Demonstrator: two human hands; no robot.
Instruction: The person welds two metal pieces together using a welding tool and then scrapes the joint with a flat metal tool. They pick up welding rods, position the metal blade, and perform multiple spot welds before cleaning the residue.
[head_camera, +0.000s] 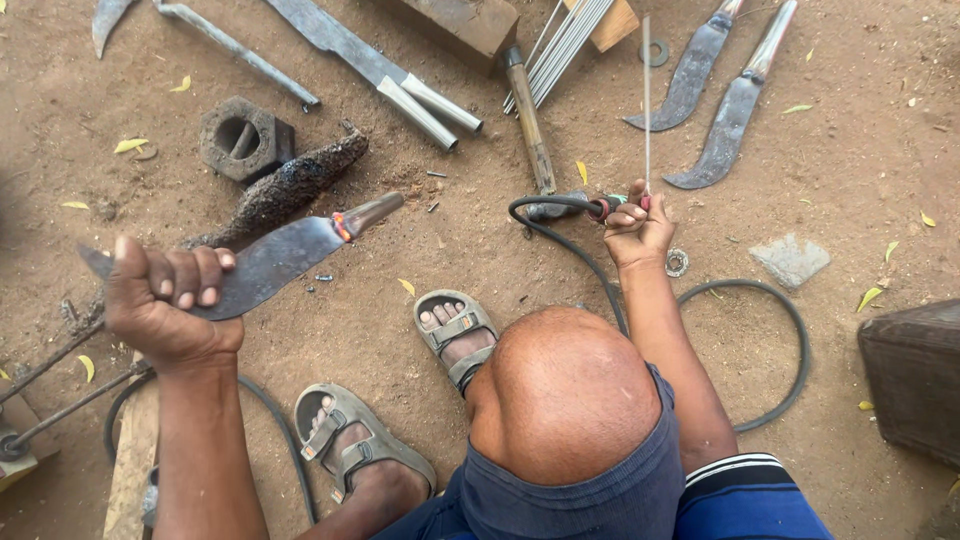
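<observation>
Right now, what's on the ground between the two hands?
Head view: between left hand gripping the blade and right hand holding the electrode holder, mostly bare dirt and a yellow leaf.

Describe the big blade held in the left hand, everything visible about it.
The blade is a broad, curved piece of dull grey metal, dark and unpolished. It widens toward the end gripped by the left hand, whose fingers wrap over it. At the other end sits a round metal socket, and the joint between blade and socket glows orange-red. The blade is held roughly level, slanting up to the right, above the sandy ground. Only the hand touches it.
</observation>
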